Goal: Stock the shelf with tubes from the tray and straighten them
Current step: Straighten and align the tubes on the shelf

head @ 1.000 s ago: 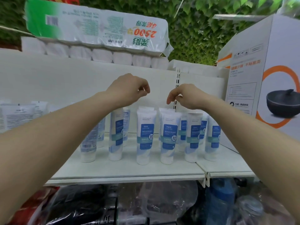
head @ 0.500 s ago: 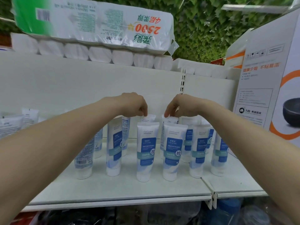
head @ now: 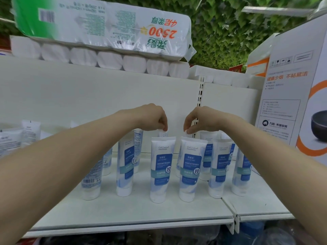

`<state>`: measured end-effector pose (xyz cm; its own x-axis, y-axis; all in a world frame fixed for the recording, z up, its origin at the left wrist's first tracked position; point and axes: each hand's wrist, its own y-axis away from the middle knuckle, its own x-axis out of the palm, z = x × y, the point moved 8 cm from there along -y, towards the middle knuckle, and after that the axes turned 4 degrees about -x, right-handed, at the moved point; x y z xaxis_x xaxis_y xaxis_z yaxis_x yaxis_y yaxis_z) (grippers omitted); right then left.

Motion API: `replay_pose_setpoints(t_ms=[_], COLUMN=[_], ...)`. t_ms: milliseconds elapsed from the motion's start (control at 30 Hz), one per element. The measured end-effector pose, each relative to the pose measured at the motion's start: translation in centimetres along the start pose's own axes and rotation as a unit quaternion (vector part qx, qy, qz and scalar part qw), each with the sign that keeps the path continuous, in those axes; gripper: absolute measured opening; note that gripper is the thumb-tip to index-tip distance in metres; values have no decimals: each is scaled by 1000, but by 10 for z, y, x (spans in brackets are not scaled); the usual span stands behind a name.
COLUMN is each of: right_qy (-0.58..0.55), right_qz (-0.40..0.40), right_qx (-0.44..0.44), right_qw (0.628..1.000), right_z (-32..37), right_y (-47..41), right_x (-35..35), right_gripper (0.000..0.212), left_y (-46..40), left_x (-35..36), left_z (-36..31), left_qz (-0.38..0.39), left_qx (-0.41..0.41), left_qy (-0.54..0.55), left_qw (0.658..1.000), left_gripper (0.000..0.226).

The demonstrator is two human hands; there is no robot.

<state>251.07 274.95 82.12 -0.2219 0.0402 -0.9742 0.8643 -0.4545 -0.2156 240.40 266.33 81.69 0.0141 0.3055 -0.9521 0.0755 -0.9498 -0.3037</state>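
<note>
Several white tubes with blue labels stand cap-down on the white shelf [head: 134, 213], in a front row and a back row. My left hand [head: 152, 117] pinches the top edge of a back-row tube [head: 163, 133] behind the front middle-left tube [head: 160, 168]. My right hand [head: 200, 119] pinches the top of the neighbouring back-row tube [head: 186, 134], behind the front middle-right tube [head: 190, 172]. Both back tubes are mostly hidden by the front ones. No tray is in view.
A wrapped pack of toilet rolls [head: 102, 27] lies on top of the shelf unit. A large cookware box [head: 297, 96] stands at the right end of the shelf. More tubes [head: 16, 138] lean at the far left. Plastic-wrapped goods sit below the shelf.
Both hands have come down from above the tubes onto the tops of the two back-row tubes. The camera has moved closer to the shelf.
</note>
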Motion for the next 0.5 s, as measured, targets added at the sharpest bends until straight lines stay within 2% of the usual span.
replay_pose_setpoints(t_ms=[500], right_qy=[10], right_qz=[14], right_qx=[6], right_qw=[1000], right_z=[-3], right_y=[2], right_x=[3], right_gripper=[8], left_y=[2], left_x=[-2], left_z=[3], left_qz=[-30], left_qx=[19], left_qy=[9], left_qw=[999], left_gripper=[26])
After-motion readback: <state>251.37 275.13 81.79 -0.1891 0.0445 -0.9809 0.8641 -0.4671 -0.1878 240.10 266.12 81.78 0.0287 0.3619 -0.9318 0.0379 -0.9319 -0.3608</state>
